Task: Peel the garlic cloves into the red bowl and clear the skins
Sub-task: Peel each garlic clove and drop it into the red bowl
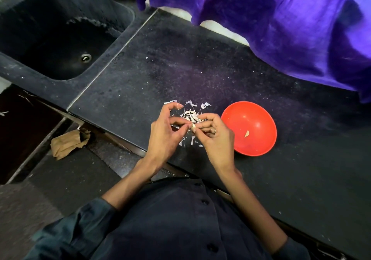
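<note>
1. Both hands meet just left of the red bowl (265, 139), above a dark counter (160, 69). The left hand (166, 133) and the right hand (214, 133) each pinch one small garlic clove (193, 126) between fingertips and thumb; the other fingers curl loosely.
2. Directly under and behind the hands, still left of the bowl, lies a scatter of pale garlic skins (190, 115) on the counter.
3. The bowl holds one peeled clove (246, 133) near its middle.
4. Far left of the bowl a dark sink (60, 28) is set into the counter; behind the bowl hangs purple cloth (281, 28).
5. Risks, as a judgement: the clove is small and likely slippery, so a hard pull on the skin could flick it out of the pinch and off the counter's near edge, which is close to the hands.
6. The skins look light; a quick hand movement towards the bowl could waft some into it or onto the floor.
</note>
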### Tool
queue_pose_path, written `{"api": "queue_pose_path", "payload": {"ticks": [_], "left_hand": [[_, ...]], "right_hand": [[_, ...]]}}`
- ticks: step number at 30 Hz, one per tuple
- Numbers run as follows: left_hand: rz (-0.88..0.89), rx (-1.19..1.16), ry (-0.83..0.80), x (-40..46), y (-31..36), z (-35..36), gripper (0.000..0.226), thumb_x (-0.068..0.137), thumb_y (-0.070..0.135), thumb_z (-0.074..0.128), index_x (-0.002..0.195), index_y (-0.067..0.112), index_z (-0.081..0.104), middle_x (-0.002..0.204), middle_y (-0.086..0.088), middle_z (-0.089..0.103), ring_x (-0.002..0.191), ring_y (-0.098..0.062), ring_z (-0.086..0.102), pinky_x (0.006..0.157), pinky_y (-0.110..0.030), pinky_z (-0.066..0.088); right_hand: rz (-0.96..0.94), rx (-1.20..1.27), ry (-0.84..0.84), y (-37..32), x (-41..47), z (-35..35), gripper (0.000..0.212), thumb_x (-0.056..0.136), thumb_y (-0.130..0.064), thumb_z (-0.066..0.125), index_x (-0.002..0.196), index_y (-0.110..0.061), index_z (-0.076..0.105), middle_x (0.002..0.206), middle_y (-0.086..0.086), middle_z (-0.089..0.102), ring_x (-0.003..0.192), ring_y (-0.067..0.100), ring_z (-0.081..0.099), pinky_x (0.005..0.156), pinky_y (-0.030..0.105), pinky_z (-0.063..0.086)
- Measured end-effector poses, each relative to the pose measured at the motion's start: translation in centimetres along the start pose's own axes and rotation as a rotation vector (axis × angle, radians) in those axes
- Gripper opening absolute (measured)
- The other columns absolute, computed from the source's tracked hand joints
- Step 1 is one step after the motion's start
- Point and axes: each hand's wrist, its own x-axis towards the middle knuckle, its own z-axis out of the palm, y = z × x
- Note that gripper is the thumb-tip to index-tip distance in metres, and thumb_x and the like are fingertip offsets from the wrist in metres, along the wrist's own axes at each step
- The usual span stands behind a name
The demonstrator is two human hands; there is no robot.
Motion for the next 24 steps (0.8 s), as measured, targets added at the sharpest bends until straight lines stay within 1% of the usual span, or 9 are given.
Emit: {"api": "queue_pose_path", "payload": {"ticks": [2, 4, 6, 9, 12, 16, 18, 21, 24], "left_hand": [[-0.009, -0.002, 0.017, -0.1, 0.2, 0.0, 0.043, 0.082, 0.015, 0.075, 0.11, 0.025, 0.043, 0.08, 0.015, 0.074, 0.063, -0.012, 0.065, 0.067, -0.032, 0.051], [-0.011, -0.01, 0.027, -0.1, 0.3, 0.0, 0.041, 0.083, 0.013, 0.073, 0.103, 0.024, 0.039, 0.079, 0.014, 0.074, 0.06, -0.01, 0.063, 0.063, -0.028, 0.048], [-0.025, -0.035, 0.024, -0.1, 0.3, 0.0, 0.042, 0.082, 0.013, 0.071, 0.097, 0.028, 0.035, 0.079, 0.013, 0.074, 0.06, -0.017, 0.062, 0.063, -0.035, 0.05], [-0.06, -0.104, 0.013, 0.0, -0.1, 0.0, 0.044, 0.078, 0.02, 0.068, 0.09, 0.035, 0.029, 0.08, 0.01, 0.075, 0.068, -0.03, 0.065, 0.073, -0.051, 0.052], [-0.084, -0.19, 0.006, 0.2, -0.3, 0.1, 0.044, 0.076, 0.021, 0.068, 0.089, 0.033, 0.028, 0.08, 0.003, 0.076, 0.074, -0.034, 0.067, 0.082, -0.057, 0.05], [-0.141, -0.344, 0.018, 0.4, -0.7, 0.1, 0.046, 0.083, -0.002, 0.07, 0.09, 0.02, 0.03, 0.082, -0.012, 0.075, 0.068, -0.034, 0.068, 0.072, -0.045, 0.055], [-0.131, -0.36, 0.003, 0.4, -0.9, 0.1, 0.041, 0.085, -0.002, 0.068, 0.093, 0.019, 0.034, 0.083, -0.01, 0.074, 0.067, -0.031, 0.068, 0.068, -0.045, 0.057], [-0.087, -0.4, -0.045, 0.4, -0.8, 0.0, 0.035, 0.088, 0.001, 0.066, 0.103, 0.019, 0.041, 0.086, -0.007, 0.073, 0.073, -0.024, 0.066, 0.063, -0.037, 0.057], [-0.046, -0.448, -0.094, 0.4, -0.6, -0.1, 0.036, 0.088, -0.001, 0.064, 0.11, 0.018, 0.043, 0.096, -0.011, 0.07, 0.078, -0.024, 0.066, 0.061, -0.031, 0.057]], "right_hand": [[-0.034, -0.03, -0.001, 0.0, -0.1, 0.0, 0.027, 0.081, -0.003, 0.074, 0.102, -0.016, 0.065, 0.081, -0.005, 0.072, 0.076, 0.007, 0.068, 0.074, 0.031, 0.058], [-0.053, -0.051, 0.004, -0.1, -0.1, 0.1, 0.025, 0.081, -0.003, 0.073, 0.101, -0.014, 0.065, 0.08, -0.004, 0.071, 0.074, 0.005, 0.067, 0.073, 0.029, 0.057], [-0.051, -0.054, 0.004, -0.1, -0.2, 0.1, 0.024, 0.081, -0.003, 0.074, 0.101, -0.014, 0.065, 0.08, -0.004, 0.071, 0.074, 0.005, 0.067, 0.073, 0.029, 0.057], [-0.018, -0.007, 0.0, -0.1, -0.1, 0.1, 0.027, 0.081, -0.003, 0.074, 0.101, -0.018, 0.064, 0.081, -0.004, 0.072, 0.075, 0.006, 0.067, 0.072, 0.03, 0.057], [0.042, 0.117, -0.007, -0.3, 0.0, 0.0, 0.031, 0.081, 0.0, 0.073, 0.102, -0.019, 0.061, 0.083, 0.0, 0.072, 0.077, 0.009, 0.067, 0.073, 0.027, 0.055], [0.129, 0.339, -0.018, -0.6, 0.1, -0.2, 0.034, 0.081, 0.011, 0.068, 0.102, -0.014, 0.058, 0.082, 0.005, 0.07, 0.078, 0.013, 0.068, 0.07, 0.026, 0.057], [0.156, 0.406, -0.022, -0.7, 0.1, -0.3, 0.035, 0.08, 0.012, 0.067, 0.102, -0.013, 0.058, 0.081, 0.005, 0.07, 0.079, 0.017, 0.068, 0.07, 0.027, 0.057], [0.215, 0.503, -0.031, -0.6, 0.1, -0.4, 0.032, 0.082, 0.011, 0.066, 0.103, -0.012, 0.059, 0.082, 0.006, 0.071, 0.08, 0.02, 0.069, 0.071, 0.029, 0.058], [0.278, 0.597, -0.045, -0.6, 0.1, -0.5, 0.027, 0.084, 0.009, 0.063, 0.104, -0.009, 0.059, 0.086, 0.009, 0.071, 0.078, 0.022, 0.07, 0.07, 0.03, 0.058]]}}
